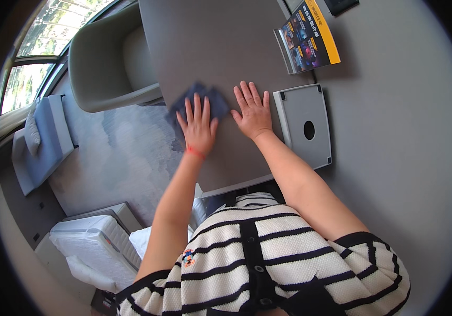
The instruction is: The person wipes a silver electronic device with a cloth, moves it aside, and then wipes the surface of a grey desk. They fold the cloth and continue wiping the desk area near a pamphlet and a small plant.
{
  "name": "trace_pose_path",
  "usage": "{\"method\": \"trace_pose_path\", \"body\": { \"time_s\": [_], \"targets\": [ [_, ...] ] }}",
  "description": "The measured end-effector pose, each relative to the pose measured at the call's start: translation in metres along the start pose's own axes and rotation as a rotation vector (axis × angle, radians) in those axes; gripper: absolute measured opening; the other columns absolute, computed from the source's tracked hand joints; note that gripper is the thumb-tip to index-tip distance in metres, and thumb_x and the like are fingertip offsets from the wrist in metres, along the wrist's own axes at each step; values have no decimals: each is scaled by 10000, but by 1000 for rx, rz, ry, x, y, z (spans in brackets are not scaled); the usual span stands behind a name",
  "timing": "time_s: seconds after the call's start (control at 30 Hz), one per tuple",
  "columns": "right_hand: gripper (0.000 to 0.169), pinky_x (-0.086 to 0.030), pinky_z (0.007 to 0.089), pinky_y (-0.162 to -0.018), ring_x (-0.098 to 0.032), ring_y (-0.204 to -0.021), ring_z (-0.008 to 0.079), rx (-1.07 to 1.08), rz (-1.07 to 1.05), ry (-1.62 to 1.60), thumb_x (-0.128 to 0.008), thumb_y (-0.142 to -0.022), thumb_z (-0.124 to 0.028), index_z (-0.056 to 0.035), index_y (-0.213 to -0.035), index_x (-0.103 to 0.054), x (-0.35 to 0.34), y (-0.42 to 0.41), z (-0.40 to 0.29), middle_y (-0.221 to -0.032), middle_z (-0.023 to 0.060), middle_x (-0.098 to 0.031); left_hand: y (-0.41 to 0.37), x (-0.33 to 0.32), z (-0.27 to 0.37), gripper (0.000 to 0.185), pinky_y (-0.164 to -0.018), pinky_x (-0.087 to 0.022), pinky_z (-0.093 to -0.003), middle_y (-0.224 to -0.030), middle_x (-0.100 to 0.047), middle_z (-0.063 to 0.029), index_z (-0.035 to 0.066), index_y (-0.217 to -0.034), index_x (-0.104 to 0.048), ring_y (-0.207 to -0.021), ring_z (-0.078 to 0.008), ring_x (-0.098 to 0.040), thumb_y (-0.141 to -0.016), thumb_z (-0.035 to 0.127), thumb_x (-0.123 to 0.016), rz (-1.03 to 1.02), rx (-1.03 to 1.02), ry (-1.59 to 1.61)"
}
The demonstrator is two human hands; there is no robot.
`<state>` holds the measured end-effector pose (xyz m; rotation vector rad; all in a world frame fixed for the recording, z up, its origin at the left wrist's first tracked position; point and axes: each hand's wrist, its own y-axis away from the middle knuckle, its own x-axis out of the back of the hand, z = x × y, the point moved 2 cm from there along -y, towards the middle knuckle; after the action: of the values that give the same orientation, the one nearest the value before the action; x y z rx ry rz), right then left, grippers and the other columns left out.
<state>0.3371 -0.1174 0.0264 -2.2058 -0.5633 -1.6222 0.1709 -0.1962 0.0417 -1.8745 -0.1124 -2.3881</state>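
Observation:
A dark blue cloth [220, 103] lies spread on the grey-brown desk top [210, 35], close to its left edge. My left hand [199, 128], with a red band at the wrist, presses flat on the cloth, fingers apart. Some of the cloth shows past the fingertips and to both sides; it looks slightly blurred. My right hand [253, 112] rests flat and spread on the bare desk, right of the cloth, holding nothing. Just right of that hand lies a grey tray-like object [301, 106] with a dark oval hole and small dark corner pads.
A printed card in a clear stand [309, 39] is at the desk's far right, by the wall. A dark object [340, 4] sits higher up. A grey chair [103, 63] stands at the left edge. Further left are a sofa [46, 142] and a mattress [95, 245].

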Motion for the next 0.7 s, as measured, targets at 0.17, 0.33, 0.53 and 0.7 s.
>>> {"method": "trace_pose_path", "body": {
  "time_s": [0.17,0.33,0.53,0.7],
  "targets": [
    [703,-201,582,-1150,-227,-1475,236,4,19,-12,-609,-892,-431,-207,-1505,-348,0,-2,-1,-1598,17,-266,115,22,17,752,-1151,-194,-585,-1589,-265,-64,181,-1465,-421,-1475,-306,-204,-794,344,-720,-336,-218,17],
    [718,-201,582,-1153,-216,-1480,227,0,5,1,-611,-886,-436,-212,-1513,-340,3,-1,1,-1604,10,-252,9,20,-15,683,-1136,-219,-580,-1555,-316,-121,124,-1454,-422,-1440,-348,-263,-847,334,-654,-81,-193,18],
    [712,-194,578,-1160,-217,-1479,219,19,-23,29,-620,-882,-433,-216,-1505,-354,6,-1,-3,-1604,7,-248,-162,-9,-39,605,-1127,-205,-622,-1581,-289,-108,147,-1490,-387,-1452,-358,-252,-956,404,-508,202,-23,-77],
    [621,-201,575,-1157,-237,-1470,224,4,-16,44,-580,-921,-362,-214,-1489,-377,4,0,2,-1590,11,-281,-116,-10,-8,597,-1125,-203,-620,-1586,-275,-110,134,-1481,-401,-1448,-373,-252,-948,378,-518,186,-95,6]
  ]
}}
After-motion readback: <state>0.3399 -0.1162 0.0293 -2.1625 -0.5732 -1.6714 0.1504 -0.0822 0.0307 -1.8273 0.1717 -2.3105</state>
